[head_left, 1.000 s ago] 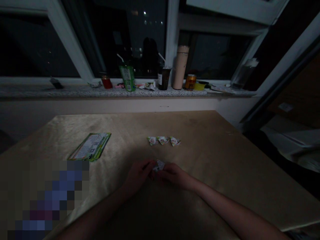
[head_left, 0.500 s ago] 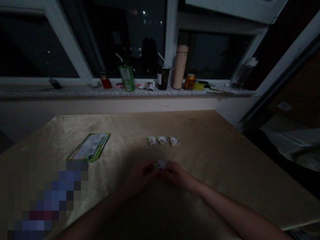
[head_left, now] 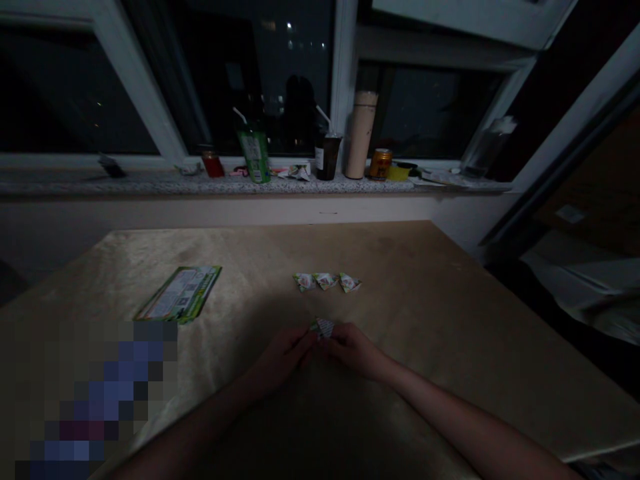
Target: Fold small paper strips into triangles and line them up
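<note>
Low over the near middle of the table, a small folded paper triangle (head_left: 325, 327), green and white with print, is between my two hands. My left hand (head_left: 290, 348) pinches its left side, fingers closed. On the right side, my right hand (head_left: 354, 348) grips it with thumb and fingertips. Part of the paper is hidden behind the fingers. Beyond the hands, three similar folded paper triangles (head_left: 327, 281) lie in a row. A stack of green and white printed leaflets (head_left: 181, 293) rests to the left.
The brown table (head_left: 425, 300) meets the wall below the windowsill (head_left: 165, 183). A green bottle (head_left: 256, 157) with a straw, a dark cup (head_left: 327, 159), a pink flask (head_left: 361, 137) and an orange can (head_left: 381, 164) stand on the sill. The lower left corner is pixelated.
My left fingers have shifted slightly at the left side of the folded paper, now straighter and more together. The paper has turned a little. My right hand has hardly moved.
</note>
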A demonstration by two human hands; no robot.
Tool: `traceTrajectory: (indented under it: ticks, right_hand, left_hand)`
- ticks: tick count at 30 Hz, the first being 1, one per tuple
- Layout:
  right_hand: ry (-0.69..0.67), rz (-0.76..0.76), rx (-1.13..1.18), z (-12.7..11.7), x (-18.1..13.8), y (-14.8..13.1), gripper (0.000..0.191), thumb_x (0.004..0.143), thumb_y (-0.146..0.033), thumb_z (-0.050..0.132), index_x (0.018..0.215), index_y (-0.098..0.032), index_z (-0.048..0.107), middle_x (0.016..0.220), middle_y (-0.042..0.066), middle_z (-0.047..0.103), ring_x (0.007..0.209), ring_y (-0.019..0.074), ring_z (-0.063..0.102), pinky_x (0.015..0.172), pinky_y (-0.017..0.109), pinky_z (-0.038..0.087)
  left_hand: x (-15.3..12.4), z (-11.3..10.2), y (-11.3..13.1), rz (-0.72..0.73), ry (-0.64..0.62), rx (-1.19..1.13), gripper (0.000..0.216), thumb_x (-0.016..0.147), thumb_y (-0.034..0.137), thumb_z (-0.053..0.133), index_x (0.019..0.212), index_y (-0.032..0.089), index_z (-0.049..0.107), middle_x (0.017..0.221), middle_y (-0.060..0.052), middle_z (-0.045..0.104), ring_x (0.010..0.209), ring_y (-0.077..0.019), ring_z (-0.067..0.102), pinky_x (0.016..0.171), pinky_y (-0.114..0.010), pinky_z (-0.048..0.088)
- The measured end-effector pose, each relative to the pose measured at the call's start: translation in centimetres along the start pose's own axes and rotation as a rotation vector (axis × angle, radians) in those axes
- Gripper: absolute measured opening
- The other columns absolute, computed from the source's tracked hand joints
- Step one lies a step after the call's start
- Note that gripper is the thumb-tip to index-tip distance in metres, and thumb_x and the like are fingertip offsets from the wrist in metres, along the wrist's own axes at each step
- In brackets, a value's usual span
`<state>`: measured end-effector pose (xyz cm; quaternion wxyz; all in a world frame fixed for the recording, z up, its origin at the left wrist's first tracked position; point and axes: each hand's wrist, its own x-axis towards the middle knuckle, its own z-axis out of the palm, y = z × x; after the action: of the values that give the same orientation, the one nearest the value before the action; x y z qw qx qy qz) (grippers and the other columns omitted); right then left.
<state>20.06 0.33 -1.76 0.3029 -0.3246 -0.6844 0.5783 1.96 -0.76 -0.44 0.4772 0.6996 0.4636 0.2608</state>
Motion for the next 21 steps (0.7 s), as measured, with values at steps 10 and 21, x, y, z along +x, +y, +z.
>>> traceTrajectory:
  ticks: [10, 21]
  right_hand:
    - [0.152, -0.019, 0.013, -0.46, 0.45, 0.15, 0.051, 0.082, -0.064, 0.047, 0.071, -0.015, 0.056, 0.057, -0.003, 0.046, 0.052, 0.0086, 0.038, 0.047, 0.021, 0.029]
    - [0.242, -0.111, -0.084, -0.21, 0.22, 0.29, 0.044, 0.086, -0.054, 0.048, 0.069, -0.015, 0.057, 0.063, -0.001, 0.052, 0.059, 0.0106, 0.044, 0.056, 0.022, 0.035]
  left_hand:
    - [-0.02, -0.02, -0.06, -0.019, -0.030, -0.017, 0.039, 0.091, 0.050, 0.037, 0.072, 0.019, 0.052, 0.057, 0.005, 0.042, 0.052, -0.0118, 0.039, 0.050, -0.021, 0.031]
    - [0.04, 0.00, 0.75, -0.008, -0.055, 0.009, 0.040, 0.086, 0.045, 0.046, 0.060, 0.017, 0.059, 0.059, 0.001, 0.055, 0.058, -0.0144, 0.051, 0.057, -0.023, 0.038]
